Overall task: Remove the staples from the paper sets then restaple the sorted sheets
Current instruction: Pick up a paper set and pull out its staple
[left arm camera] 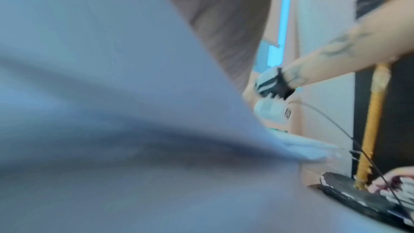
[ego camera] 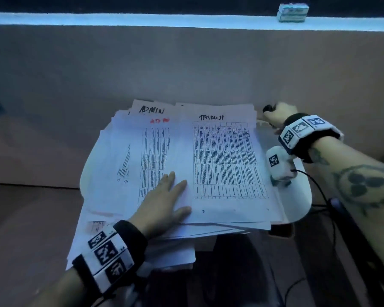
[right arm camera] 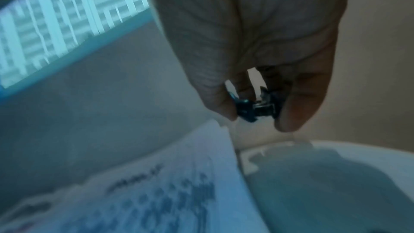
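a small pale box (ego camera: 293,12) sits on the lit ledge (ego camera: 142,19) at upper right. a black cable (ego camera: 319,191) trails down the right side. a brown wall (ego camera: 186,63) fills the middle.

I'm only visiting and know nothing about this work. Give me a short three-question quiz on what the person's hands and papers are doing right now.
1. True or false: the left hand lies flat, with straight fingers, on the paper stack.
2. What do the fingers of the right hand pinch?
A. a pen
B. a small dark staple remover
C. a loose sheet
3. Fill in: the handwritten heading on the top right sheet reads ____.

Key
1. True.
2. B; it sits just beyond the sheet's far right corner.
3. TASKLIST, as far as the handwriting can be read; the sheet behind it on the left is headed ADMIN.
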A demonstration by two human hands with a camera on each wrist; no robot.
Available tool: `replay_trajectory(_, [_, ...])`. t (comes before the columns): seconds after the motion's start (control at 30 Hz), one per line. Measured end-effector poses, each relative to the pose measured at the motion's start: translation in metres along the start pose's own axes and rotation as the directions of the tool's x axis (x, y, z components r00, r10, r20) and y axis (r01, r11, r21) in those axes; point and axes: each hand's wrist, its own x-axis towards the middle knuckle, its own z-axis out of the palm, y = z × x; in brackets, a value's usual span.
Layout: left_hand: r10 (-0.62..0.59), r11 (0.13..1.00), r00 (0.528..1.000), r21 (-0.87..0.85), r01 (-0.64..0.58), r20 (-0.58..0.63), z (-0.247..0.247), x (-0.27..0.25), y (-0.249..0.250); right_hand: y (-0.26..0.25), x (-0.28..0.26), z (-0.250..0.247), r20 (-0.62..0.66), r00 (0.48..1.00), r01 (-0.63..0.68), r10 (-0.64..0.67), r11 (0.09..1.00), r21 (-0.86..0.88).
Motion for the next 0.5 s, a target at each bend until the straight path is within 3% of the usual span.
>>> replay_trajectory(0.07, [0.016, 0.995, 1.0, -0.102, -0.018, -0.02, -0.004, -0.007, -0.001, -0.015, -0.014, -0.006, 0.003, 1.0, 0.022, -0.024, 0.96, 0.281])
replay_trajectory(0.13, [-0.005, 0.98, 0.998, -0.199, -0.008, -0.067, -0.015, -0.01, 0.005, -0.032, -0.044, -0.001, 0.173, 0.982, -0.017, -0.071, 0.886, 0.463])
replay_trajectory(0.2, [-0.077, 0.94, 0.994, -0.338, 0.045, -0.082, -0.029, -0.017, 0.012, -0.043, -0.079, 0.02, 0.35, 0.93, -0.109, -0.113, 0.824, 0.556])
replay_trajectory(0.33, [-0.193, 0.663, 0.979, -0.727, 0.179, 0.066, -0.056, -0.028, 0.023, -0.044, -0.121, 0.076, 0.531, 0.834, -0.245, -0.15, 0.761, 0.6])
replay_trajectory(0.5, [-0.232, 0.424, 0.954, -0.863, 0.275, 0.19, -0.1, -0.008, 0.032, -0.042, -0.131, 0.103, 0.466, 0.876, -0.241, -0.123, 0.725, 0.645])
